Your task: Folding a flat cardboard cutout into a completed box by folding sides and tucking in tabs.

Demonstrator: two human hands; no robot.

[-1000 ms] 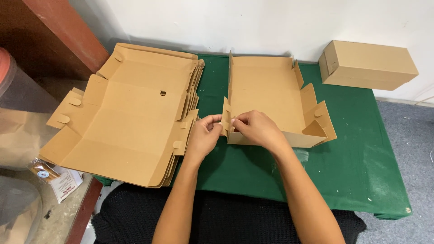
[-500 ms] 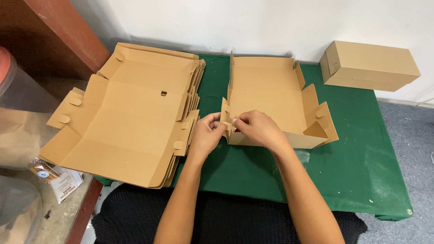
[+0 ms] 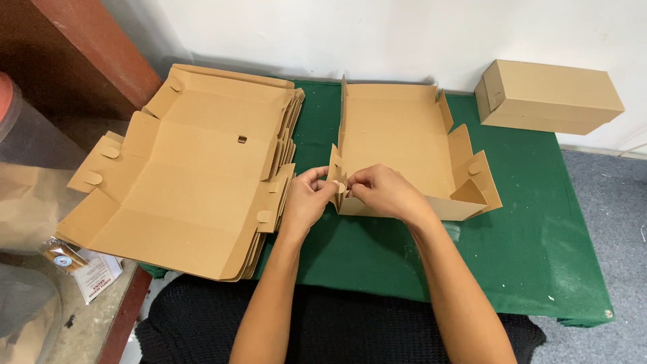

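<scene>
At the frame's centre we are pinching the box [image 3: 397, 135] flap with both hands: left hand [image 3: 311, 195] and right hand [image 3: 383, 192] fingers clamped on it. A stack [image 3: 195, 168] is lying at left, on the green table [image 3: 539, 256].

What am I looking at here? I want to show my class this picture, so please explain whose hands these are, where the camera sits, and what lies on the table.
The camera is worn on a person's head, looking down at their own two bare hands. The left hand and right hand pinch a corner flap of a half-folded cardboard box on a green table. A stack of flat cardboard blanks lies to the left; a closed box sits far right.
</scene>
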